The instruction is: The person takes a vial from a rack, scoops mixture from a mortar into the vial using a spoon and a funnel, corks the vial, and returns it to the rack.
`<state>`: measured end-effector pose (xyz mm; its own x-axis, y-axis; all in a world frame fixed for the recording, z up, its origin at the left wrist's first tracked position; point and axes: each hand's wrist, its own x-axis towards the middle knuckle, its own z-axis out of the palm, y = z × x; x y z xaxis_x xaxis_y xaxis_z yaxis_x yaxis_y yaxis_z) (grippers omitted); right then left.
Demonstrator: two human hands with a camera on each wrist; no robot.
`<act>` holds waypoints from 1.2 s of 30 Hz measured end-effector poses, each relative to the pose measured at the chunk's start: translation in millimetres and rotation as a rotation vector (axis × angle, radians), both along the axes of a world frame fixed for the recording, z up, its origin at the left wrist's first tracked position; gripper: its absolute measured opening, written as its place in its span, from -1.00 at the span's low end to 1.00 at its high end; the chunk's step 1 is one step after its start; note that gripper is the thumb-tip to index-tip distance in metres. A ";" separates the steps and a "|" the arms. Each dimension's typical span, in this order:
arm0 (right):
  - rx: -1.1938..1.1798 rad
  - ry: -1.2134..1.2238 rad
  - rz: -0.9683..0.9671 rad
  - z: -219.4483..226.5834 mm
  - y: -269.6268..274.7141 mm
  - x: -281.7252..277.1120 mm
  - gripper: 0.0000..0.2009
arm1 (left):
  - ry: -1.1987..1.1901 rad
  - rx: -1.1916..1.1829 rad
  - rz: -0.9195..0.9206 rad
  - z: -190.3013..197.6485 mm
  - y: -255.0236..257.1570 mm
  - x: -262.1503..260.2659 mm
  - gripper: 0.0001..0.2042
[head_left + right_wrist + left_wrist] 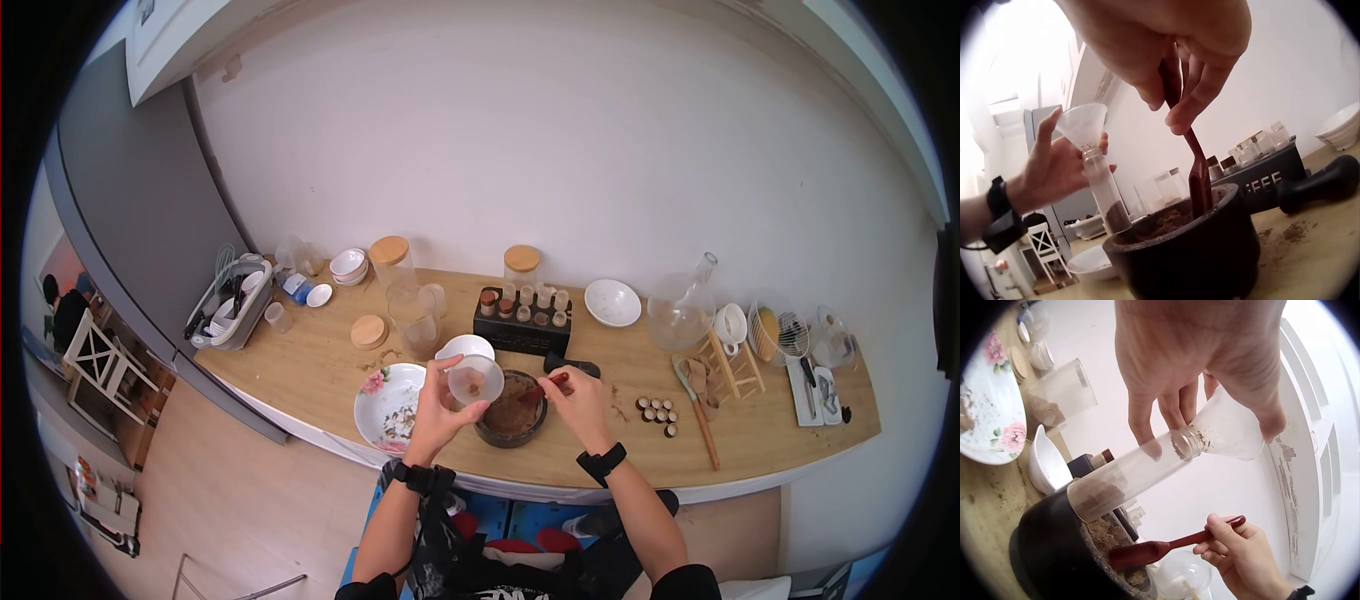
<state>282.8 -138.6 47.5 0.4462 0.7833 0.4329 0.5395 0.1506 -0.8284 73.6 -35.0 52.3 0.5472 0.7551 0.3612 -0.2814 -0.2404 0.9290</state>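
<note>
My left hand [434, 412] grips a translucent funnel [1084, 122] together with the neck of a clear glass tube [1104, 187]. The tube tilts, its lower end close over the rim of a black mortar [1191, 250], and brown powder lies in its bottom. Bits of powder cling to the funnel's spout. Between thumb and fingers, my right hand [582, 406] pinches a dark red spoon [1141, 553], whose bowl dips into the brown powder [1107, 534] inside the mortar.
Left of the mortar stands a flowered plate [373, 408] with crumbs, beside a small white bowl [466, 345]. A black rack [520, 333] of small glass tubes stands behind. A black pestle [1319, 185] lies to the right, near several corks [657, 410] and a round glass flask [680, 310].
</note>
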 end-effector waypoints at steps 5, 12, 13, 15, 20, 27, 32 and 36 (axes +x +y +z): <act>-0.070 -0.287 -0.038 0.5 2.1 -0.4 -0.75 | -0.009 -0.011 -0.002 -0.4 0.1 0.4 -0.27; -0.207 0.234 -0.060 -29.6 8.2 12.7 -0.75 | -0.010 -0.011 -0.007 -1.7 0.9 0.8 -0.28; -0.233 0.328 -0.063 -30.2 8.1 12.7 -0.76 | -0.013 -0.016 -0.007 -2.4 1.2 0.7 -0.28; -0.248 0.351 -0.066 -31.7 8.3 12.6 -0.76 | -0.013 -0.013 -0.009 -2.1 1.2 0.8 -0.28; -0.265 0.387 -0.072 -39.9 11.1 14.9 -0.76 | -0.015 -0.016 -0.016 -0.1 0.5 1.2 -0.27; -0.183 0.608 -0.038 -44.4 8.3 24.2 -0.77 | -0.014 -0.015 -0.010 -0.6 1.1 1.3 -0.27; -0.124 0.656 -0.041 -20.2 5.0 38.4 -0.75 | -0.009 -0.004 -0.002 -0.6 1.0 0.6 -0.27; -0.072 0.672 -0.069 23.1 4.6 45.6 -0.74 | 0.000 -0.011 0.003 -1.3 1.2 0.8 -0.27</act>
